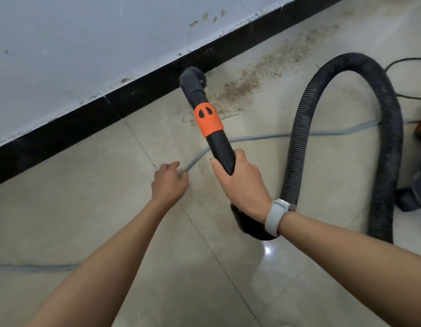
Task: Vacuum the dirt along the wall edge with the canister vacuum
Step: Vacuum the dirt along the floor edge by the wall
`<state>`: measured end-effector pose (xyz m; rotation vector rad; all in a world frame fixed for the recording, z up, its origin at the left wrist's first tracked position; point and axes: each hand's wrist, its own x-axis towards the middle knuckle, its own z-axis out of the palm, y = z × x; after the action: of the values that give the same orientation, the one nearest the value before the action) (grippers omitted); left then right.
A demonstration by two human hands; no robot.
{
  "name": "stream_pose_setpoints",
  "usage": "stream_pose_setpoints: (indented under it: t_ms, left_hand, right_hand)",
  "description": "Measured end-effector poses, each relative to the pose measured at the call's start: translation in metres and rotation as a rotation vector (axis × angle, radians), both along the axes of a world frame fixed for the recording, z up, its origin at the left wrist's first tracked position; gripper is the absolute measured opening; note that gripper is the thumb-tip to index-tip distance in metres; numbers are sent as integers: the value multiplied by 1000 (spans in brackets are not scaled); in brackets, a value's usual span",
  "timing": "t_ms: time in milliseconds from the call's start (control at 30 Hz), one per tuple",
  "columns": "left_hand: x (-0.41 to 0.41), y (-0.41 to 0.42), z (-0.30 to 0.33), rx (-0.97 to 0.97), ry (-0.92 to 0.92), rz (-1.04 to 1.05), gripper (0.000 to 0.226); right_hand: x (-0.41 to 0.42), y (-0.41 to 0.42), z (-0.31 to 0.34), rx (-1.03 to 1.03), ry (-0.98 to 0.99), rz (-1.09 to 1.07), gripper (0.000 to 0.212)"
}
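Note:
My right hand grips the black vacuum wand, which has an orange collar. The wand's round brush nozzle sits on the floor against the black baseboard. Brown dirt is strewn along the wall edge to the right of the nozzle. My left hand holds a grey power cord just above the floor. The ribbed black hose loops up and back down at the right. Only a slice of the canister vacuum shows at the right edge.
A pale wall with chipped paint runs diagonally above the baseboard. The floor is beige tile. The grey cord continues across the floor at the lower left. A thin black cable lies at the upper right.

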<state>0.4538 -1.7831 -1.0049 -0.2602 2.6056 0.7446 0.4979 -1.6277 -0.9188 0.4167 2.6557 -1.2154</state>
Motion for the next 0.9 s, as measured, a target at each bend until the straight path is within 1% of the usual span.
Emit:
stream_pose_setpoints:
  t_ms: [67, 167, 233, 300, 367, 433, 500, 567, 600, 667, 767, 833, 900]
  left_hand:
    - [-2, 8, -8, -105, 8, -118, 39]
    - [-8, 22, -17, -183, 78, -216, 40]
    - [-13, 31, -21, -231, 112, -237, 39]
    - [-17, 36, -23, -259, 119, -220, 32]
    - [-20, 39, -24, -281, 107, -225, 25]
    - [-20, 39, -22, -280, 117, -256, 23]
    - [-17, 36, -17, -190, 155, -236, 19]
    - [-10, 32, -9, -11, 169, -157, 14]
    - [-5, 31, -3, 79, 165, -126, 14]
    - [9, 31, 7, 207, 173, -128, 21]
    - [36, 33, 22, 309, 195, -280, 29]
    - [57, 37, 27, 356, 168, -456, 29]
    - [85, 40, 27, 355, 95, -672, 30]
  right_hand:
    - [-6, 6, -3, 77, 3, 25, 39]
    - [-9, 19, -10, 136, -25, 22, 38]
    - [-9, 30, -14, 152, -49, 3, 39]
    - [-8, 40, -16, 164, -73, -3, 39]
    - [-9, 48, -17, 182, -90, 11, 39]
    - [-10, 56, -18, 201, -95, 35, 38]
    - [-14, 66, -17, 227, -88, 50, 38]
    - [-21, 76, -14, 240, -75, 52, 38]
    - [-24, 82, -12, 242, -69, 56, 38]
    - [-29, 93, -9, 272, -61, 79, 36]
    - [-28, 105, -3, 321, -41, 99, 36]
    - [-24, 105, 1, 281, -14, 103, 36]
    - [-17, 101, 6, 201, -3, 85, 35]
